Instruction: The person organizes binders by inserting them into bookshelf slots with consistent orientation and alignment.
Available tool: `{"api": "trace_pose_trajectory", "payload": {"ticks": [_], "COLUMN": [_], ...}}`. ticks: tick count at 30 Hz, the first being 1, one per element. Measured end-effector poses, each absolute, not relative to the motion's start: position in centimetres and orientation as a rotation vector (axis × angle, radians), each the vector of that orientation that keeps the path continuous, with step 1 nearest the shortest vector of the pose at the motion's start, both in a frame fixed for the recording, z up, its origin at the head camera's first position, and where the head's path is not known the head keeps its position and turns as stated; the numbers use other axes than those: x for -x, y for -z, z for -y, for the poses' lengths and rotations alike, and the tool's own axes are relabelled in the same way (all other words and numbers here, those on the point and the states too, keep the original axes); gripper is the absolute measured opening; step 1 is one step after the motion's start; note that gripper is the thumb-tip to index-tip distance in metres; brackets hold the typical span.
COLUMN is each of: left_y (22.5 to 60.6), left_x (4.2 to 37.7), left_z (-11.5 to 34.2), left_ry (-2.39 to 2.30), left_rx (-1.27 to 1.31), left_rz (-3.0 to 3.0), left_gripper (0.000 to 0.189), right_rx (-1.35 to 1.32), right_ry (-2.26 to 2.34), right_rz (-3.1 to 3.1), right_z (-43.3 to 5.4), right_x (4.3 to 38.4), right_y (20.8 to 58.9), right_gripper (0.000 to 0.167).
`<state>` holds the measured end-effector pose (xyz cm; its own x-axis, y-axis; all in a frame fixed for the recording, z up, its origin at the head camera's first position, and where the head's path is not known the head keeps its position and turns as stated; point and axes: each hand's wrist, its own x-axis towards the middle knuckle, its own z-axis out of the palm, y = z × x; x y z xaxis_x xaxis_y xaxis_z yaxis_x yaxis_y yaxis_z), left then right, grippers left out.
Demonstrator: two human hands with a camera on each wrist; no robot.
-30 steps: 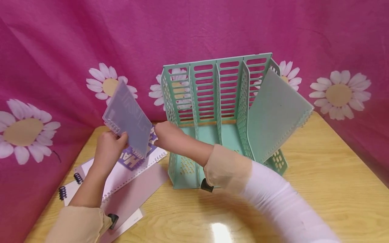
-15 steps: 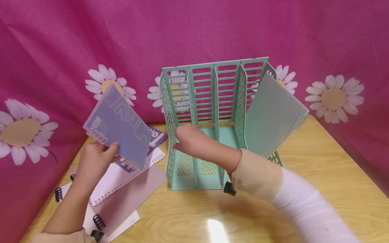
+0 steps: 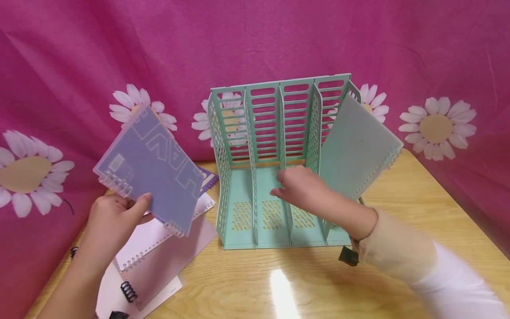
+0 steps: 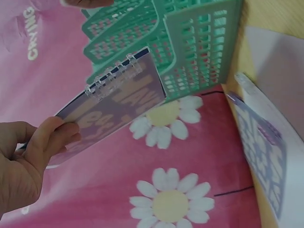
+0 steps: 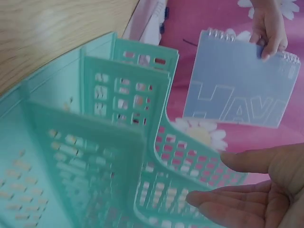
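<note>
My left hand [image 3: 115, 221] pinches a purple spiral notebook [image 3: 155, 173] by its coil edge, thumb on the near cover and fingers behind. The notebook is raised and tilted at the left, over a pile of notebooks. Large outlined letters show on its cover. My right hand [image 3: 303, 190] holds nothing; in the right wrist view its thumb and fingers [image 5: 232, 204] stretch apart beside the dividers. In the head view it overlaps the middle of a mint-green file rack [image 3: 239, 239] with several compartments. A pale grey-green spiral notebook [image 3: 360, 146] leans in the rack's rightmost compartment.
Several notebooks lie overlapped on the wooden table at left, among them a white one [image 3: 139, 246], a mauve one [image 3: 159, 270] with black coils, and another purple one [image 4: 263, 156]. A pink daisy-print cloth [image 3: 255, 40] hangs behind the rack.
My right hand has moved right, from beside the purple notebook to over the rack. My left hand has drawn the notebook left and turned its cover more toward the head camera.
</note>
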<state>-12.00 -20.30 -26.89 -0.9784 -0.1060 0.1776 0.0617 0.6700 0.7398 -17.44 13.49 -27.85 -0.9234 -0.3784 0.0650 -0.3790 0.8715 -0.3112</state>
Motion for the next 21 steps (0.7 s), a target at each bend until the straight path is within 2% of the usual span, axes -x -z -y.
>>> {"api": "trace_pose_trajectory", "payload": {"ticks": [6, 11, 15, 17, 21], "left_y": [26.4, 25.9, 26.0, 26.3, 26.6], "left_x": [11.2, 10.9, 10.8, 10.8, 10.9], "left_z": [19.0, 17.6, 16.5, 15.9, 14.8], "left_ry": [1.263, 1.372, 1.483, 1.569, 1.617], "left_rx": [-0.055, -0.076, 0.03, 0.109, 0.203], "left_rz": [2.709, 2.733, 2.684, 2.622, 2.58], "left_gripper": [0.039, 0.039, 0.034, 0.031, 0.029], "right_rx": [-0.589, -0.553, -0.552, -0.544, -0.488], "right_ry": [-0.527, -0.53, -0.5, -0.464, -0.406], "right_rz": [3.018, 3.052, 3.049, 3.056, 3.07], "right_z": [-16.6, -18.2, -19.6, -20.3, -21.9], "right_x": [16.5, 15.7, 15.0, 14.6, 14.1], "right_y": [28.2, 28.3, 28.5, 28.7, 29.1], "right_gripper": [0.053, 0.049, 0.042, 0.032, 0.036]}}
